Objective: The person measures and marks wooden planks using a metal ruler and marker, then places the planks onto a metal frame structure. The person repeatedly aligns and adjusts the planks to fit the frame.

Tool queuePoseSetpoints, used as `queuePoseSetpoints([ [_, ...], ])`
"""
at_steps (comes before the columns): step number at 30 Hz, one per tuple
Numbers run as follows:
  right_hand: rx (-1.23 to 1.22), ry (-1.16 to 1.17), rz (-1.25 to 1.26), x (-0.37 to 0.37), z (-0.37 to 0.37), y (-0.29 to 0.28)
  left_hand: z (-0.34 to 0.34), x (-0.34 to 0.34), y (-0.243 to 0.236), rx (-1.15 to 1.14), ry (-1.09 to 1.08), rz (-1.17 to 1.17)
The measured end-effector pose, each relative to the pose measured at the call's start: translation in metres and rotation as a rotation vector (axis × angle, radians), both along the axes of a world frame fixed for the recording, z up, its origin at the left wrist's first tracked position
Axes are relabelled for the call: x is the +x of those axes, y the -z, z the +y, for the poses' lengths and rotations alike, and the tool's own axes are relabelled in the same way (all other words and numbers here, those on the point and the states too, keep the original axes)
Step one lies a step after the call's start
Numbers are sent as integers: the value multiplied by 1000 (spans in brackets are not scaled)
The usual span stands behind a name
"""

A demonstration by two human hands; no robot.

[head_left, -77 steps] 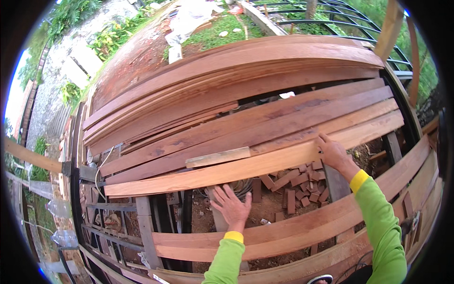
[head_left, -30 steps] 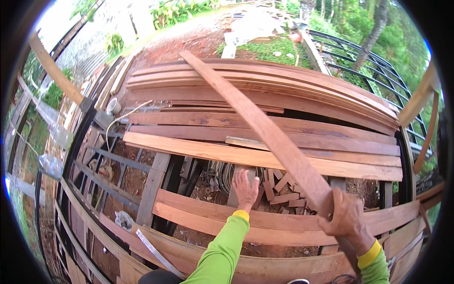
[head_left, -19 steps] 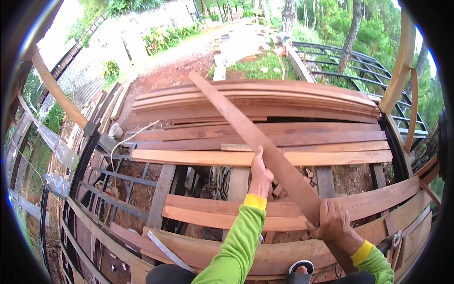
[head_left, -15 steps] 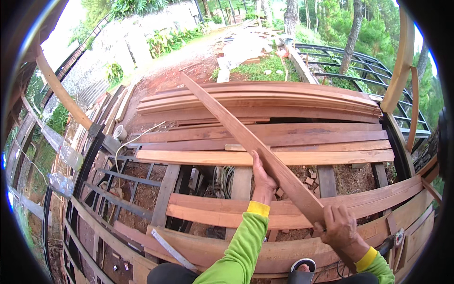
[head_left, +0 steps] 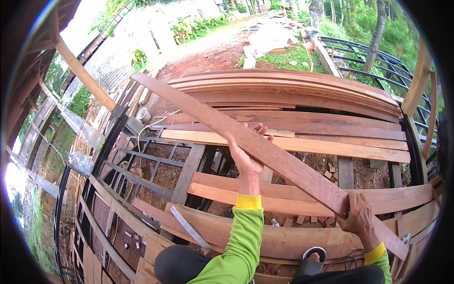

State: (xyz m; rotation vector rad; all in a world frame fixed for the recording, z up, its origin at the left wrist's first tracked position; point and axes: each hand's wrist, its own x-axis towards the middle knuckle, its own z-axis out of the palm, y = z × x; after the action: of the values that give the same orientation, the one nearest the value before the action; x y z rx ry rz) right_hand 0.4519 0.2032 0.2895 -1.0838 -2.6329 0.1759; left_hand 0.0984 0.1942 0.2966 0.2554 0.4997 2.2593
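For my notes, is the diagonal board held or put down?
Held: the left hand cups the board from beneath; the right hand grips its nearer part.

A creased lime-green cloth left sleeve (head_left: 240,236) ends in a ribbed-looking bright yellow cuff (head_left: 248,202); the lime-green cloth right sleeve (head_left: 385,270) has a matching yellow cuff (head_left: 375,254). Below show black cloth trousers (head_left: 176,263) and a dark, broad-strapped, open-toed sandal (head_left: 309,268) with whitish edging.

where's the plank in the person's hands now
In the head view, the reddish-brown plank slants from upper left to lower right over other boards, cradled by the left hand and gripped lower down by the right hand.
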Motion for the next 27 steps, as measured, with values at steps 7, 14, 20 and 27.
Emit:
queuePoseSetpoints([
  [7,128,102,-88,23,15,-9,-3,-2,29,-6,172,62],
  [14,152,46,-33,44,27,-13,-3,1,61,4,211,9],
  [20,113,130,-56,46,60,3,-7,11,62,-20,233,61],
  [27,96,213,-101,48,98,11,-7,20,71,-49,362,91],
])
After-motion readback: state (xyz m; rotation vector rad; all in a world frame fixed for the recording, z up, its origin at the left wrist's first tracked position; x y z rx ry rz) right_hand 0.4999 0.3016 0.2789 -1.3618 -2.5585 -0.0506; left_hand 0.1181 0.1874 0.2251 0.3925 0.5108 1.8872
